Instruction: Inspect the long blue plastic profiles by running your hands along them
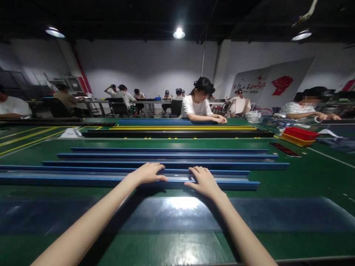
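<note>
Across the green table lies a long blue channel strip [227, 177] with raised edges and a shiny, pale inner face. My left hand [149, 173] spans its width, with fingers at the far edge and the thumb toward the near one. To the right, my right hand [203, 180] holds the same strip in a like way, fingers over the far edge and thumb by the near edge. A second blue channel strip [177, 159] lies just beyond, roughly parallel. Nearer to me, a flat translucent bluish sheet [266, 214] lies under my forearms.
Black strips [177, 134] and a yellow strip [183, 128] lie farther back. At the right are a phone-like dark slab [284, 149] and red and yellow bins [299, 136]. A co-worker [198, 103] leans on the table's far side; another person [302, 105] works at right.
</note>
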The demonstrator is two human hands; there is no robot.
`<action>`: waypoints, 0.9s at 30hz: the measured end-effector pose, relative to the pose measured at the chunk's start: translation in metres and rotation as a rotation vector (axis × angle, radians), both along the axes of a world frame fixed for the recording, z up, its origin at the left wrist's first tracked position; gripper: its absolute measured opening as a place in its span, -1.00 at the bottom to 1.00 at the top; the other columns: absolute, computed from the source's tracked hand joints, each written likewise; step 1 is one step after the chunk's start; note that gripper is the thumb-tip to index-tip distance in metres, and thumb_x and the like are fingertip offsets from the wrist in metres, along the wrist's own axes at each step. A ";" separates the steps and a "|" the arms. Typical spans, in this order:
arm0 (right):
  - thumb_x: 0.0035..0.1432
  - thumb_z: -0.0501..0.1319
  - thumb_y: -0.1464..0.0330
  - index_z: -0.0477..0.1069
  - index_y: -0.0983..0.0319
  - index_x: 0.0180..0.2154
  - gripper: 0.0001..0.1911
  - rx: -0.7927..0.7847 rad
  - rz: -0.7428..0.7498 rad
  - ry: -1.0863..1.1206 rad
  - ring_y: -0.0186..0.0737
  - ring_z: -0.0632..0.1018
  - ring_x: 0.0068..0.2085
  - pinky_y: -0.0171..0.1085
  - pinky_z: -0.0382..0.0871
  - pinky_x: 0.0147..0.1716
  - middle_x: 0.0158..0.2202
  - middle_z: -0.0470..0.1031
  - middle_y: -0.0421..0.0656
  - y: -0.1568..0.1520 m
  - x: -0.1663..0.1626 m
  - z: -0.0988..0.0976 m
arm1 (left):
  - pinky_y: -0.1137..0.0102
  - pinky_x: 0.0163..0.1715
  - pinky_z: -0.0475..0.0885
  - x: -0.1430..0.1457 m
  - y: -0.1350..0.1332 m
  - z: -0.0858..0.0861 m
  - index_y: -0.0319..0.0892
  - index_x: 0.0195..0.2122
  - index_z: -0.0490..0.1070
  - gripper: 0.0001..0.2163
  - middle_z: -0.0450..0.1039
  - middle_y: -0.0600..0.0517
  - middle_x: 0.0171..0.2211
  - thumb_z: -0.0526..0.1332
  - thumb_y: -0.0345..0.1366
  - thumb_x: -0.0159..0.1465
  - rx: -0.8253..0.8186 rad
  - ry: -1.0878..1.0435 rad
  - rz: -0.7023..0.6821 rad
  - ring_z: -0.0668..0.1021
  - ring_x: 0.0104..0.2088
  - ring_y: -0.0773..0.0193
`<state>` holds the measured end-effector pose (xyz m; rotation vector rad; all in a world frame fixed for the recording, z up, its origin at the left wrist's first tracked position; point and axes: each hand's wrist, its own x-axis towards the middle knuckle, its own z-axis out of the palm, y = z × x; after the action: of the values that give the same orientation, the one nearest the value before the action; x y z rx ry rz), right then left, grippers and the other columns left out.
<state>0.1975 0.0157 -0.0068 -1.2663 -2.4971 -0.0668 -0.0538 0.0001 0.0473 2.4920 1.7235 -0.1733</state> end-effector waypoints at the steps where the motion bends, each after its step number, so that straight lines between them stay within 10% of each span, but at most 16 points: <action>1: 0.06 0.07 0.00 0.26 0.28 0.05 -0.36 0.004 0.000 0.002 -0.07 0.37 -0.05 -0.14 0.16 -0.06 -0.06 0.39 -0.01 0.001 0.008 -0.001 | 0.29 -0.01 0.21 0.014 0.000 -0.004 -0.17 0.08 0.22 -0.44 0.29 -0.14 0.07 -0.02 0.09 0.18 0.034 -0.015 -0.031 0.35 0.05 0.07; 12: 0.04 0.09 -0.01 0.29 0.21 0.04 -0.39 0.035 -0.074 0.033 -0.04 0.38 -0.05 -0.08 0.18 -0.06 -0.05 0.39 -0.01 0.005 0.057 -0.009 | 0.13 -0.12 0.27 0.113 0.013 -0.051 -0.25 -0.03 0.29 -0.51 0.38 -0.21 -0.11 -0.19 -0.02 0.28 0.293 -0.105 0.005 0.40 -0.07 -0.02; 27: 0.09 0.04 0.00 0.24 0.32 0.08 -0.34 0.019 -0.135 -0.007 -0.07 0.31 0.06 -0.08 0.02 0.09 0.02 0.34 0.04 -0.003 0.022 -0.014 | 0.25 -0.23 0.33 0.084 0.017 -0.058 -0.25 -0.20 0.37 -0.63 0.44 -0.17 -0.27 -0.16 -0.17 0.29 0.394 -0.036 -0.057 0.47 -0.21 0.07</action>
<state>0.2192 0.0126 -0.0208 -1.4278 -2.4084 -0.1273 0.0303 0.0166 -0.0106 2.7915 1.8221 0.2298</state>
